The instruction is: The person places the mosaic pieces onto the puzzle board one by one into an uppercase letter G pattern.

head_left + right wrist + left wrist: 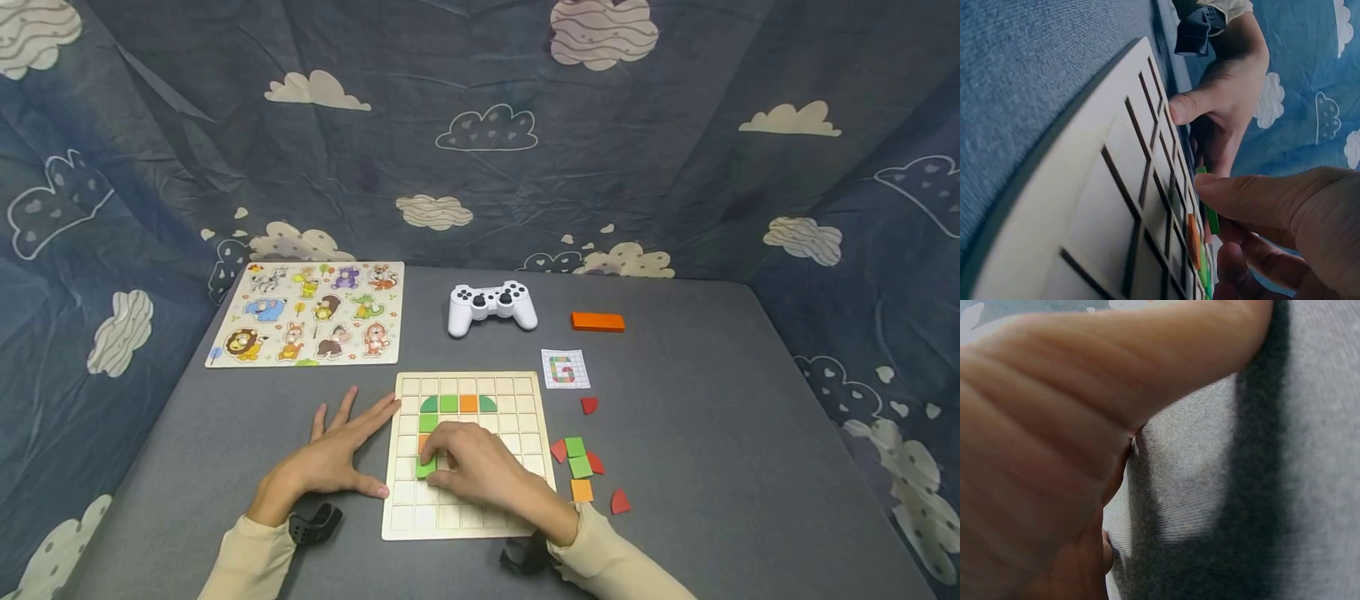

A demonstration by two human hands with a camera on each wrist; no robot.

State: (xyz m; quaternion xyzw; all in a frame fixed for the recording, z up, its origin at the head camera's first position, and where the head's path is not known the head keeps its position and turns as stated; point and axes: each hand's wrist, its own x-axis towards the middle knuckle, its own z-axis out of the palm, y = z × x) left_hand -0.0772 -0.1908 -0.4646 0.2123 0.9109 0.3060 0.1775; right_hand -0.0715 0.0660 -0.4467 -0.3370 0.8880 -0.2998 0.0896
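A wooden grid board (405,518) lies flat on the table. My right hand (480,467) is over its left part and pinches a green square tile (425,469) between thumb and fingers. In the right wrist view that tile (1212,219) stands tilted, just off the board's surface. Set in the grid are a row of green and orange pieces, with an orange tile (468,403) among them, and a green tile (428,423) below the row's left end. My left hand (330,458) is spread beside the board, index fingertip and thumb at its left edge.
Right of the board lie loose green tiles (574,447), an orange tile (581,490) and several red pieces (620,502). A pattern card (566,369) sits above them. Farther back are an animal puzzle (307,317), a white game controller (492,307) and an orange block (597,322).
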